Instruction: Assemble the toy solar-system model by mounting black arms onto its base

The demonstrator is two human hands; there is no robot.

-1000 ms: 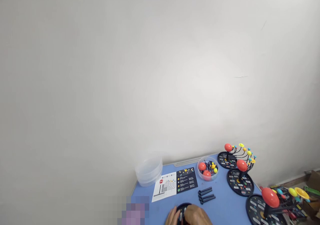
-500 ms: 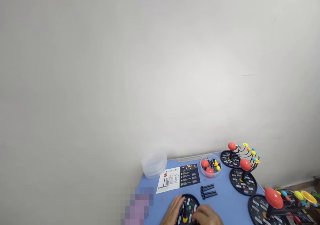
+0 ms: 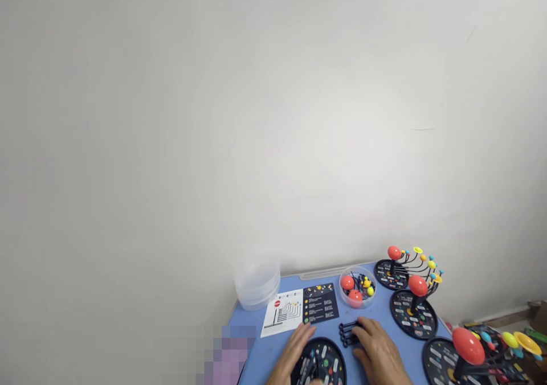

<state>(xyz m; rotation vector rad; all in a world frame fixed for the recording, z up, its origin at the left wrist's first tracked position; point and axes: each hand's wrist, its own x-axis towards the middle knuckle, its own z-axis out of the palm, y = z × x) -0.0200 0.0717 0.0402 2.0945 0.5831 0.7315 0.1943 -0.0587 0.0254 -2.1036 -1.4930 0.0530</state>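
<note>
A round black base [image 3: 328, 352] printed with coloured planets and labels lies at the bottom of the view, with a short black post [image 3: 317, 368] standing on it. My left hand [image 3: 290, 357] is at its left rim, fingers stretched along the edge and a thumb tip over the base near the post. To the right, my right hand [image 3: 376, 352] reaches over several black rods [image 3: 347, 334] with ringed ends. Its fingers are apart and cover the rods' right ends; whether they touch is hard to see.
Behind are an instruction sheet [image 3: 294, 310], clear stacked tubs [image 3: 257, 285] and a clear bowl [image 3: 357, 287] of red and yellow balls and black parts. Several assembled planet models with red balls [image 3: 417, 286] line the right side of the blue table [image 3: 273, 345]. A wall stands behind.
My right hand has left the base and moved up and right to the black rods. My left hand stays at the base's left rim. The view has shifted slightly.
</note>
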